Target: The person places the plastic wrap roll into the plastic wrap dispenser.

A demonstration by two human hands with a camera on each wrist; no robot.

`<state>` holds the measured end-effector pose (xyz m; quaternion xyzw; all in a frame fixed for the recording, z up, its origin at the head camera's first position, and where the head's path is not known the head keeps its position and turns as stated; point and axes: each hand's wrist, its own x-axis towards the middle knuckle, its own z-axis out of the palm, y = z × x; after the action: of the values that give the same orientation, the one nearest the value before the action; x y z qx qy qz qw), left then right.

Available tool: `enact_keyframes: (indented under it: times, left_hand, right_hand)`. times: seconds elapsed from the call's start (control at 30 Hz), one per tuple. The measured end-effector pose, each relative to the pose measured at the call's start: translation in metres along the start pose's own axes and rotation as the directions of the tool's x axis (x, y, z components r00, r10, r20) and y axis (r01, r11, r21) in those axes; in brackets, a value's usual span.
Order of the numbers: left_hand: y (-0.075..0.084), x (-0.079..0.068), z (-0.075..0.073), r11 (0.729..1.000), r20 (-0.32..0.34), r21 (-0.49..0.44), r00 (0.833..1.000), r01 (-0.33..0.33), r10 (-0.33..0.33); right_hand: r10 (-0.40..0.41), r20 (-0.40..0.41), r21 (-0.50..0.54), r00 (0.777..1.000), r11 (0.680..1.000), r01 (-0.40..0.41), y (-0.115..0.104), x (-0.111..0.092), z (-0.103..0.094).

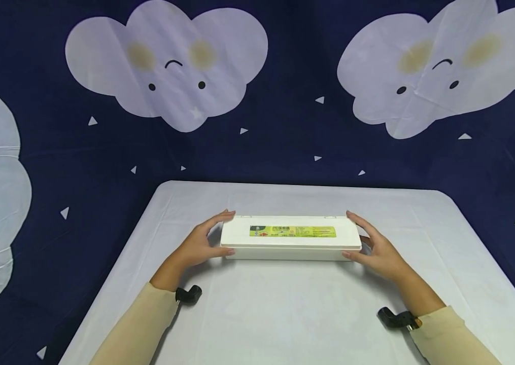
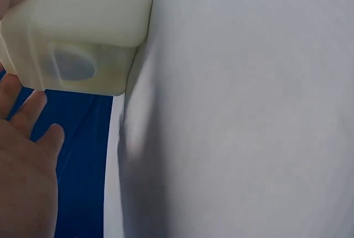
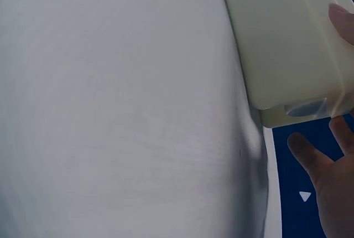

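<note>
A long white lidded box point(image 1: 291, 253) sits crosswise on the white-covered table, a yellow-green printed label on its lid. At its left end my left hand point(image 1: 200, 243) grips it, thumb on the front face and fingers reaching to the back edge. My right hand point(image 1: 380, 251) holds the opposite end in the same way. In the left wrist view, the box's pale end point(image 2: 83, 63) shows an oval recess, with the fingers point(image 2: 30, 110) beside it. The right wrist view has the box point(image 3: 293, 44) at upper right, a thumb on its face.
The white tablecloth point(image 1: 284, 309) covers a table with rounded far corners. Behind it hangs a dark blue cloth point(image 1: 294, 152) printed with clouds and small triangles. A black wrist device point(image 1: 189, 295) is on my left wrist, another point(image 1: 396, 318) on my right.
</note>
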<state>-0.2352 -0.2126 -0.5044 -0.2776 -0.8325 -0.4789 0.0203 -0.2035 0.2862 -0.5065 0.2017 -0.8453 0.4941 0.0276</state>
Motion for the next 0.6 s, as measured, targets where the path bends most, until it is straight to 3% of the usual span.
enact_keyframes:
  times: [0.2, 0.3, 0.43, 0.6]
  left_hand:
    - [-0.004, -0.003, 0.005, 0.993, -0.007, -0.115, 1.0, -0.019, 0.019]
    - [0.007, -0.004, 0.005, 0.987, -0.018, -0.16, 1.0, -0.011, 0.008]
    - [0.01, -0.003, 0.01, 0.984, -0.045, -0.18, 0.999, 0.013, -0.021]
    - [-0.004, -0.003, 0.019, 0.972, -0.07, -0.232, 0.996, 0.032, -0.05]
  right_hand:
    - [-0.003, -0.009, 0.01, 1.0, 1.0, 0.003, 0.005, 0.001, 0.003]
    - [-0.015, -0.013, 0.031, 1.0, 0.999, 0.016, 0.009, 0.002, 0.004]
    - [-0.046, -0.024, 0.092, 0.999, 0.995, 0.048, 0.011, 0.004, 0.008]
    - [-0.057, -0.021, 0.208, 0.998, 0.976, 0.06, 0.008, 0.004, 0.014]
